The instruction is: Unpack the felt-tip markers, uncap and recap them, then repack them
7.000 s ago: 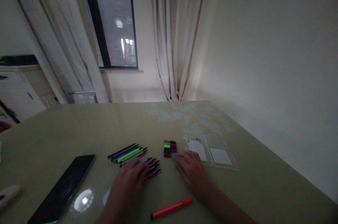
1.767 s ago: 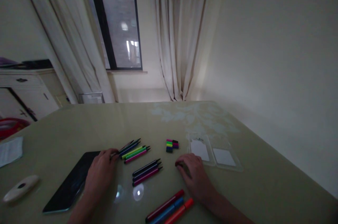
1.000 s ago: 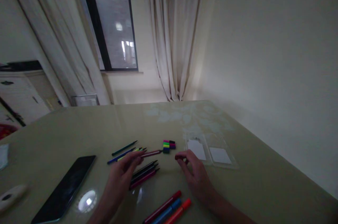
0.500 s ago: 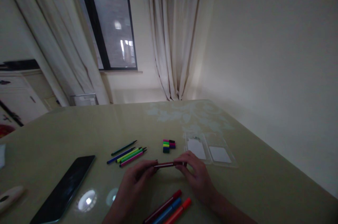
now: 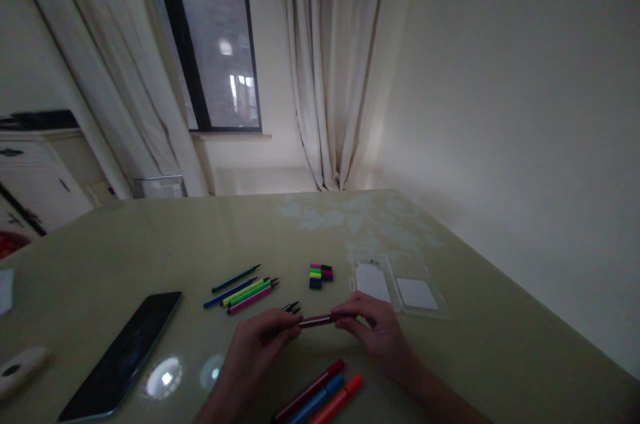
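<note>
Bridging your two hands, a dark-red marker (image 5: pixel 316 321) is held over the table (image 5: pixel 150 237), pinched by your left hand (image 5: pixel 261 341) and right hand (image 5: pixel 377 327); one second earlier, the left alone carried it, apart from the right. Your fingers cover its ends, which cannot be clearly made out. Three capped markers (image 5: pixel 316 400) lie nearest you, as before.
</note>
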The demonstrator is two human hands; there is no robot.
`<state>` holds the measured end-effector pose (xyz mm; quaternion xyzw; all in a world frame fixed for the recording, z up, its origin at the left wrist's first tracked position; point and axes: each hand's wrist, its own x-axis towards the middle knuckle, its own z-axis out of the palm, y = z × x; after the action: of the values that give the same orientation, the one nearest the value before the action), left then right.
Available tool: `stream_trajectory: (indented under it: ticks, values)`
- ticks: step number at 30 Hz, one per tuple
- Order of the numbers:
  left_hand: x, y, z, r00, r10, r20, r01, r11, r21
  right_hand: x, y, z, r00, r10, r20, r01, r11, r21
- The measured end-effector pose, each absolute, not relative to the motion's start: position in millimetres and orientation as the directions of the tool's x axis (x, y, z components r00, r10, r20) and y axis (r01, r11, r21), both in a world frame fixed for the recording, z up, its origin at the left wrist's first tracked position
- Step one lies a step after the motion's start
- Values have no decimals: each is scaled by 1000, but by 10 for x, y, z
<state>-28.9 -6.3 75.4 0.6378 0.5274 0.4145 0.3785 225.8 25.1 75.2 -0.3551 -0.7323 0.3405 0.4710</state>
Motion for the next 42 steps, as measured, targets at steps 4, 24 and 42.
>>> stream_trajectory:
  ticks: [4,24,42]
  values:
    - [-288,-66,696,97,980,173,356,-196,914,2232,191,739,-286,844,453,221,518,-826]
    - [-492,-115,769,260,963,68,701,-237,673,2136,405,656,-558,768,314,645,639,-418]
    - [-1081,108,638,-142,936,323,912,-4,410,2176,392,630,-484,787,383,667,615,-421]
